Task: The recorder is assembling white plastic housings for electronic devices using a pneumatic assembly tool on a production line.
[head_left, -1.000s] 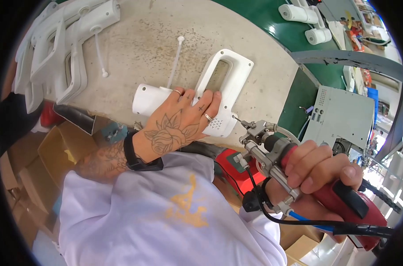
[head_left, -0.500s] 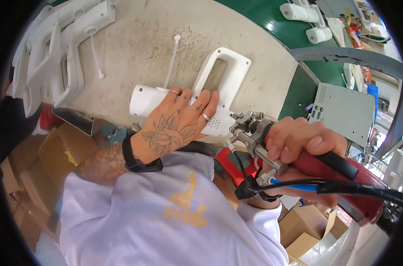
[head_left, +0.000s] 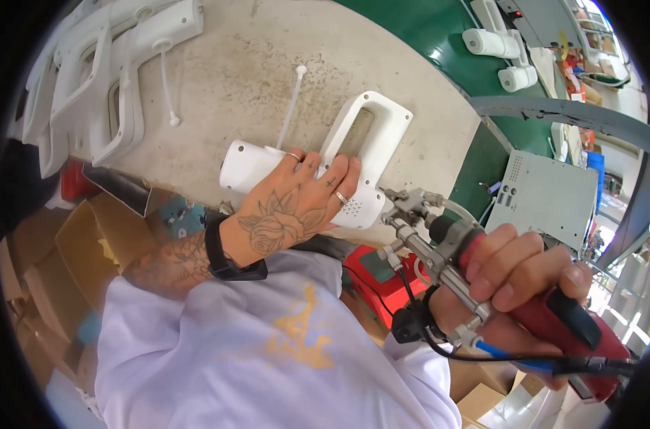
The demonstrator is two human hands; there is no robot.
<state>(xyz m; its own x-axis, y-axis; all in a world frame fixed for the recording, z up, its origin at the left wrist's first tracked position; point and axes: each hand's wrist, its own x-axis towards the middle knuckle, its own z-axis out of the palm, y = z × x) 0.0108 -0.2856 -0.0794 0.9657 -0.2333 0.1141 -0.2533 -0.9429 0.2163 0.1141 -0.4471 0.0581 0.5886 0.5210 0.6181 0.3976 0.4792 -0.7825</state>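
A white plastic housing (head_left: 373, 179) with a loop-shaped handle and several screw holes lies on the worktable. Over its middle rests my left hand (head_left: 282, 214), fingers curled on it and holding it down. A thin white rod (head_left: 292, 107) with a knob end sticks out from the housing's far side. My right hand (head_left: 525, 275) is wrapped around a red hand-held screwdriver (head_left: 439, 266) with a metal nozzle head, a blue tube and black cables. Its tip is close to the housing's right end; whether they touch I cannot tell.
Several similar white housings (head_left: 128, 79) are piled at the far left, one with a rod hanging out. More white parts (head_left: 491, 43) lie on the green surface at the far right. A grey metal box (head_left: 543, 196) stands right, below a grey curved bar (head_left: 554, 107). Cardboard boxes (head_left: 100, 243) are at lower left.
The screwdriver and my right hand have moved right and toward me, and the tool is turned more downward. The housing and my left hand sit slightly farther right in the view.
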